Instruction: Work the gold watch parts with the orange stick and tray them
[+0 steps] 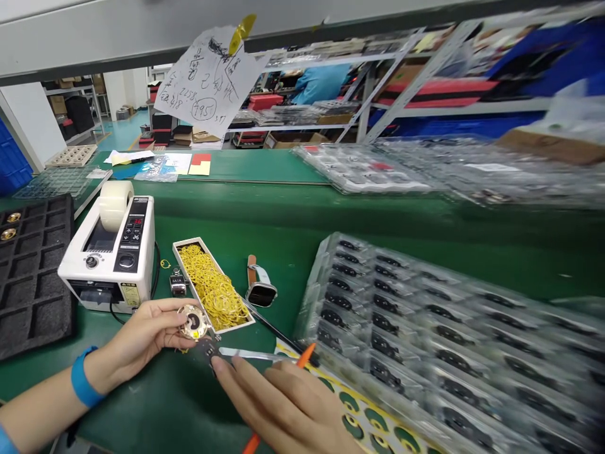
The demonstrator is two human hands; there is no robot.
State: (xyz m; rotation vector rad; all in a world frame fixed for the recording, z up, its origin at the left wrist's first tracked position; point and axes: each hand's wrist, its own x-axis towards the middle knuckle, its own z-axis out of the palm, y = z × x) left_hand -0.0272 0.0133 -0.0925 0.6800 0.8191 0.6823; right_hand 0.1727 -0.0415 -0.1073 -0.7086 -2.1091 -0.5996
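Observation:
My left hand is closed on a small round gold-coloured watch case, held just above the green bench. My right hand lies low in front with an orange-handled tool held among its fingers. Its index fingertip rests on a small dark piece beside the watch case. Metal tweezers lie on the bench just past that fingertip. A narrow white box of yellow rings stands directly behind the watch case.
A white tape dispenser stands at left, next to a black foam tray. A smartwatch with a brown strap lies by the box. Stacked clear plastic trays of dark parts fill the right. A handwritten paper note hangs above.

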